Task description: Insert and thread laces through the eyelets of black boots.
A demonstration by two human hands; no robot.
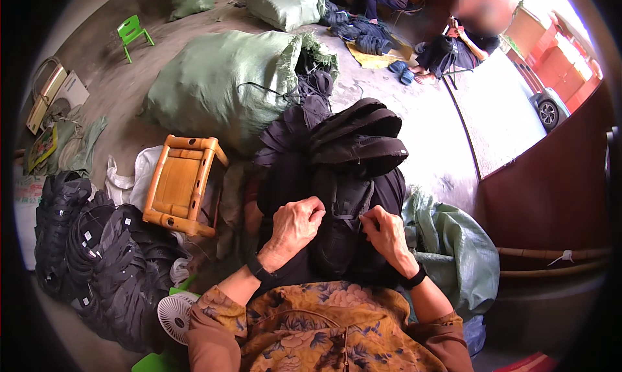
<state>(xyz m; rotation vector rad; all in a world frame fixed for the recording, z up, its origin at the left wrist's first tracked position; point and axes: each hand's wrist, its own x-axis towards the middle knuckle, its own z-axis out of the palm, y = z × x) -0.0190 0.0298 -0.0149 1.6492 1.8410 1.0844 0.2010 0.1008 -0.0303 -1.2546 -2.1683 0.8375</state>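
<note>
A black shoe upper [338, 242] lies lengthwise on my lap, between my two hands. My left hand [297, 224] is closed in a pinch at its left side, and my right hand [387, 235] pinches at its right side. A thin dark shoelace [345, 216] crosses the upper from one hand to the other; its ends are hidden in my fingers. Just beyond, several black shoe pieces [357, 142] with thick rounded edges rest stacked over my knees. Dark uppers tied with laces [295, 129] spill toward them from a large sack.
The bulging pale green sack [214, 84] lies ahead. A bamboo stool [184, 184] stands left, beside a heap of black uppers [107, 255] and a small white fan [175, 317]. Crumpled green sacking [453, 255] is at my right. Two people sit farther off near a dark pile [369, 38].
</note>
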